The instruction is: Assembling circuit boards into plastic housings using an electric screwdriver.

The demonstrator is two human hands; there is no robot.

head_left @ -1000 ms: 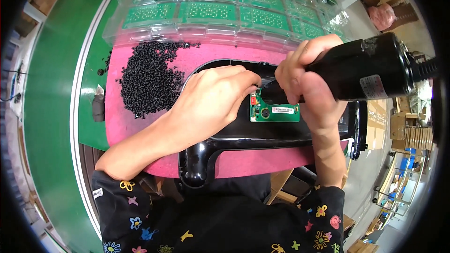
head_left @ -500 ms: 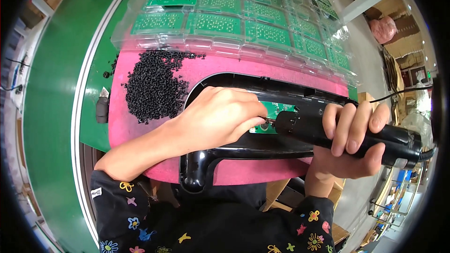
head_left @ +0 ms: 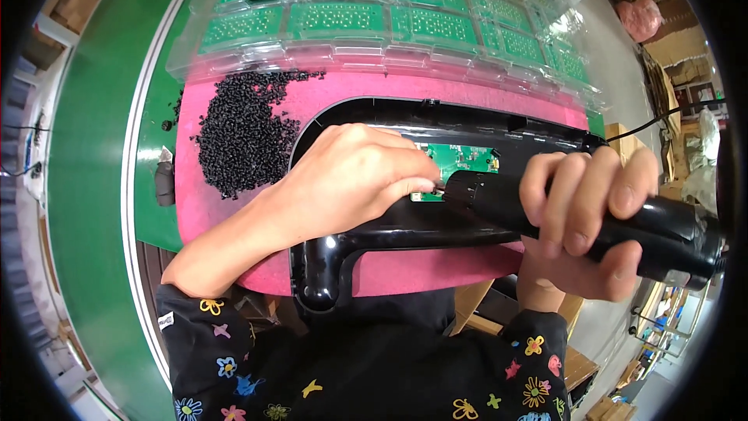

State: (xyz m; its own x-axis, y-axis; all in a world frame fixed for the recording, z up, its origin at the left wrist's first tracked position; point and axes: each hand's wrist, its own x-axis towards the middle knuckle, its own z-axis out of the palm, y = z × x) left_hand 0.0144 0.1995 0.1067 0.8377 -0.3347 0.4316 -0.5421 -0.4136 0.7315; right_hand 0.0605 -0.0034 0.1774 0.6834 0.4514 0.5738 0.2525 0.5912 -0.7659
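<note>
My right hand (head_left: 588, 214) is wrapped round a black electric screwdriver (head_left: 499, 196), held nearly level with its nose to the left. At that nose, the fingertips of my left hand (head_left: 370, 168) are pinched together by the bit; what they hold is too small to make out, perhaps a screw. Beneath both hands lies a glossy black plastic housing (head_left: 319, 271), open side up, with a rounded stub at its near left. A green circuit board (head_left: 467, 159) sits inside it, partly covered by my left fingers and the screwdriver.
Small black screws (head_left: 238, 140) lie heaped on the pink mat (head_left: 389, 274), left of the housing. Behind stand clear plastic trays (head_left: 358, 58) holding several green boards. A dark wrapped object (head_left: 164, 179) rests at the mat's left edge. A black cable (head_left: 662, 117) runs at the right.
The screwdriver's nose has shifted slightly left and up, closer to my left fingertips. The whole view has moved a little, so the trays and housing appear higher.
</note>
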